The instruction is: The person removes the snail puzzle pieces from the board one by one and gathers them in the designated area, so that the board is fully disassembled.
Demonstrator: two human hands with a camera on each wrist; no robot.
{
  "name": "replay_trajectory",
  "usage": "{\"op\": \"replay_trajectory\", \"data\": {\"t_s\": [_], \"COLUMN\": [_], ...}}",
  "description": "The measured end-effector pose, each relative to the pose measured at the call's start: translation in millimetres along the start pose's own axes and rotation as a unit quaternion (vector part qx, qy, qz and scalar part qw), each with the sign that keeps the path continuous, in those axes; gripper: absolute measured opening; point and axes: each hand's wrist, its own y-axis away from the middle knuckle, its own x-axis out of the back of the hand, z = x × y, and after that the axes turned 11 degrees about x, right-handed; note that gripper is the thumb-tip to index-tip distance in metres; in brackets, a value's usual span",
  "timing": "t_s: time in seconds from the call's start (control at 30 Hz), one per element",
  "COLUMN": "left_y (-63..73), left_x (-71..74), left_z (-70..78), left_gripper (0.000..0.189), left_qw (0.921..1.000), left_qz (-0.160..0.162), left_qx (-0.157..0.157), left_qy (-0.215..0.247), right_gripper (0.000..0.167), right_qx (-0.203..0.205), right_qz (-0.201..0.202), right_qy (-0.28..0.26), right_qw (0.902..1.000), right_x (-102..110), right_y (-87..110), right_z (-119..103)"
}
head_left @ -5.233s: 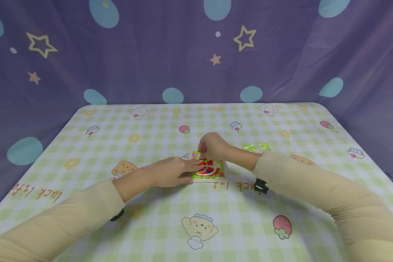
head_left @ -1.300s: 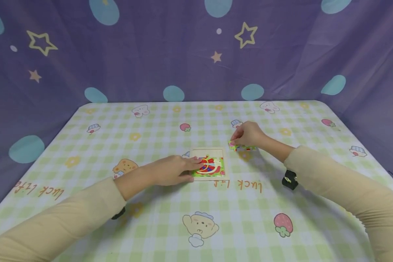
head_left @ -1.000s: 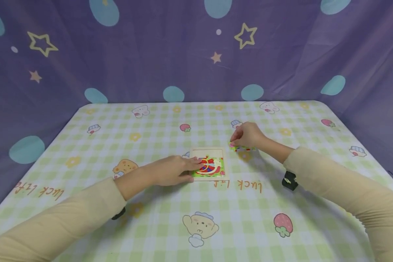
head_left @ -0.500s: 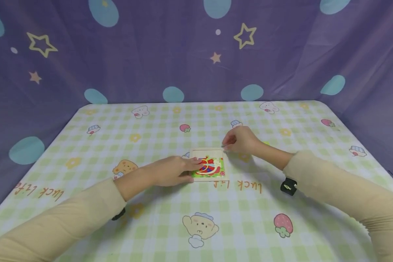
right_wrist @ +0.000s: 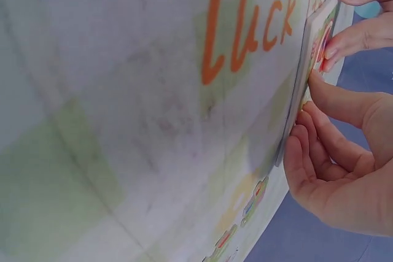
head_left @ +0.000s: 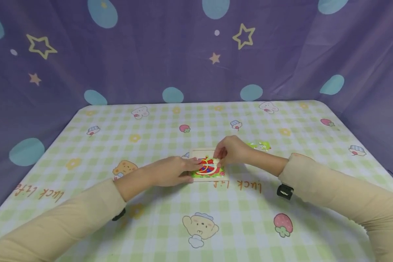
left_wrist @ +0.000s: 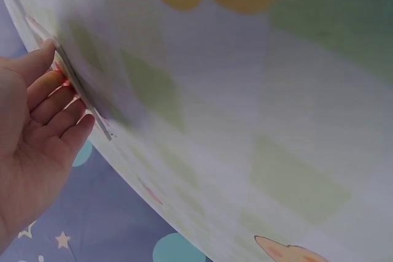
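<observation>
A small square jigsaw puzzle in a pale wooden tray [head_left: 227, 177] lies at the middle of the table. Its far strip is bare, and pieces with a red, blue and green picture [head_left: 207, 169] fill the near part. My left hand [head_left: 170, 171] rests at the tray's left side, fingers stretched over the picture and thumb at the near left corner. My right hand [head_left: 232, 150] is over the tray's right part, thumb and curled fingertips at the far edge of a puzzle piece [head_left: 220, 170]. In the right wrist view, the right thumb [right_wrist: 334, 99] touches the puzzle's face.
Loose green puzzle pieces [head_left: 263, 146] lie on the cloth right of the tray, partly behind the right forearm. A checked tablecloth [head_left: 157, 225] with printed cartoons covers the table. A purple curtain [head_left: 144, 54] hangs behind it.
The far row of pieces, in the tray earlier, is out of it. My right hand set down a piece with a pink flower among the loose ones, then returned to the tray. The left hand stays.
</observation>
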Motion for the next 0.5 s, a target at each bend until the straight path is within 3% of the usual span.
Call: {"op": "replay_trajectory", "data": {"t_s": [0.23, 0.5], "left_y": [-5.1, -10.9], "left_x": [4.7, 9.3], "left_z": [1.9, 4.6], "left_gripper": [0.048, 0.036], "left_qw": [0.9997, 0.9949], "left_qz": [-0.004, 0.052], "left_qx": [-0.012, -0.036], "left_qy": [-0.023, -0.079], "right_gripper": [0.020, 0.019], "right_qx": [-0.026, -0.039], "right_qz": [-0.010, -0.016], "right_qy": [-0.004, -0.002], "right_qw": [0.9996, 0.9991], "right_x": [-0.3, 1.7], "right_y": [-1.8, -5.8], "right_z": [-1.9, -6.1]}}
